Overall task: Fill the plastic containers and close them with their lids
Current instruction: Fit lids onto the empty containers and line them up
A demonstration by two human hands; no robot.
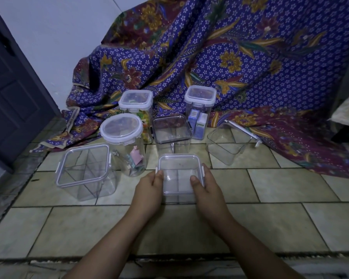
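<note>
Floor (280, 184) of pale rectangular tiles with dark grout lines, dim light. Far left: a dark panelled door (14, 93) set against a plain white wall (54, 37). A purple and maroon floral cloth (240, 57) drapes down from the wall side and spreads over the floor's far and right parts.

Left side of the floor: a square clear container (85, 174) with a lid laid on its rim, side clips sticking outward, nothing visible inside. Just beside it, to the right, a tall round jar (127, 146) with a lid on, holding folded pink and pale paper pieces. Behind that, at the cloth's edge, a square lidded container (138, 109) with yellow and mixed-colour contents.

Centre: a lidless clear container (172, 133) with a dark rim. In front of it, nearest the person, a small square container (179, 178) with its lid resting on top. Left hand (149, 190) holds its left side, thumb over the lid's edge; right hand (207, 190) holds the right side, thumb on the lid. Fingers of both hands are curled in a grasp around this container; the side clips stand out, unlatched.

Right: a tall lidded container (199, 109) with small blue-white boxes inside. Further right, an open clear container (227, 146), a lid (245, 130) leaning against its far edge.
</note>
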